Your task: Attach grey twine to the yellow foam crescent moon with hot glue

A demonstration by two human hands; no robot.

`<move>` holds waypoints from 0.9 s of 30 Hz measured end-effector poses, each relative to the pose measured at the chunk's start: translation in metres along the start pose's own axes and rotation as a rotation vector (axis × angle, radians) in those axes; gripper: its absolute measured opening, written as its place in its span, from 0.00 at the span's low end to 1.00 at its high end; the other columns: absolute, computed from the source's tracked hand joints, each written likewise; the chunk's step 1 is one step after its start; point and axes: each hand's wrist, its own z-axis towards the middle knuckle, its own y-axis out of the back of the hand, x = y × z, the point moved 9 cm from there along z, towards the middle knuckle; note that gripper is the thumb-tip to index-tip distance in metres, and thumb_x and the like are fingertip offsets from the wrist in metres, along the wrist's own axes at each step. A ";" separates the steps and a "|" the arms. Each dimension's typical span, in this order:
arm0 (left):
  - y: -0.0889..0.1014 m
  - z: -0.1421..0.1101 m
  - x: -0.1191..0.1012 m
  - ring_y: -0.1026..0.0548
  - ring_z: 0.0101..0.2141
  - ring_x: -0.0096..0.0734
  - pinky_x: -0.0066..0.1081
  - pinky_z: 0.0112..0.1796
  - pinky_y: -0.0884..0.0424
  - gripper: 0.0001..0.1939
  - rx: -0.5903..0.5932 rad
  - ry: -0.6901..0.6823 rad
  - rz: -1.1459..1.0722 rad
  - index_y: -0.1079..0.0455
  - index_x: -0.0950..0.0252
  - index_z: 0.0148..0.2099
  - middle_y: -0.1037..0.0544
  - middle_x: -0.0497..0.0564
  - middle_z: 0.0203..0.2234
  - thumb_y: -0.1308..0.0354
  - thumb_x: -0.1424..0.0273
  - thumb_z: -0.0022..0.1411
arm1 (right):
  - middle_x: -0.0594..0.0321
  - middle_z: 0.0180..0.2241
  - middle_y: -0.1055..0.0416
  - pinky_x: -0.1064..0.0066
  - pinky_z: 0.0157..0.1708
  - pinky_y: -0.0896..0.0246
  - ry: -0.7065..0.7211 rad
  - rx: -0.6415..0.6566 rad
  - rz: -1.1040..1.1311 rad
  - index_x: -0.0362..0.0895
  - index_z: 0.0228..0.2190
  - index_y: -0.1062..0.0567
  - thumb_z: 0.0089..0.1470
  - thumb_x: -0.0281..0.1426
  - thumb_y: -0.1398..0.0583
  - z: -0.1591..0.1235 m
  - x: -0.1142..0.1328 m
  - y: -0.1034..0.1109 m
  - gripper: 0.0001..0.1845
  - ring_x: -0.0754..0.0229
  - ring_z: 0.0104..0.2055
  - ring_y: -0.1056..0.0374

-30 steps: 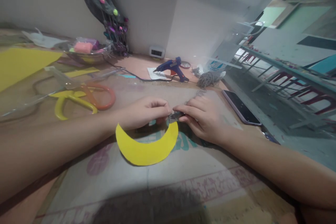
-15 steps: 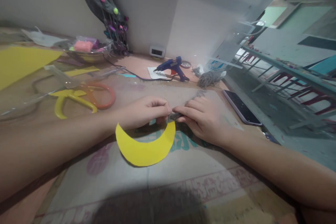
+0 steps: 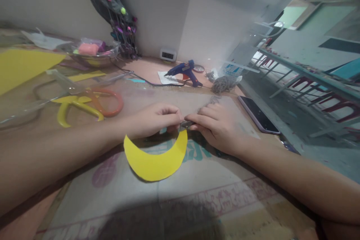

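Note:
A yellow paper crescent (image 3: 154, 159) lies on a printed sack sheet (image 3: 180, 191) in front of me. My left hand (image 3: 153, 120) is curled, its fingertips pinched at the crescent's right tip. My right hand (image 3: 216, 125) meets it there, fingers closed on a small grey piece (image 3: 186, 123) that I cannot name. The two hands touch at their fingertips above the crescent's upper right end.
Orange and yellow scissors (image 3: 87, 105) lie at the left, with yellow paper (image 3: 19, 65) behind them. A blue glue gun (image 3: 184, 71) and grey twine (image 3: 223, 83) sit at the back. A phone (image 3: 258, 115) lies at the right near the table edge.
The hands hold almost still. The crescent's right tip has dipped slightly and the small grey piece sits a little lower between the fingertips.

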 end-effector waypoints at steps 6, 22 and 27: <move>-0.001 0.000 0.002 0.38 0.22 0.23 0.25 0.23 0.44 0.15 0.012 -0.014 0.006 0.37 0.65 0.27 0.33 0.44 0.21 0.50 0.61 0.62 | 0.59 0.28 0.31 0.68 0.30 0.49 -0.024 0.004 0.095 0.39 0.43 0.25 0.63 0.35 0.47 -0.004 -0.003 -0.001 0.16 0.60 0.30 0.40; -0.001 0.000 0.000 0.39 0.21 0.22 0.25 0.23 0.44 0.14 0.007 -0.019 -0.002 0.37 0.66 0.27 0.34 0.45 0.21 0.50 0.63 0.61 | 0.61 0.26 0.32 0.67 0.29 0.52 0.013 0.011 -0.010 0.41 0.41 0.24 0.63 0.35 0.47 -0.002 0.000 0.001 0.15 0.61 0.28 0.42; -0.001 0.001 0.000 0.39 0.21 0.22 0.25 0.22 0.45 0.13 0.008 -0.013 -0.029 0.37 0.65 0.26 0.33 0.45 0.20 0.49 0.63 0.60 | 0.61 0.25 0.32 0.68 0.29 0.52 0.022 -0.007 -0.033 0.41 0.39 0.23 0.63 0.35 0.47 -0.001 0.002 0.004 0.15 0.61 0.28 0.42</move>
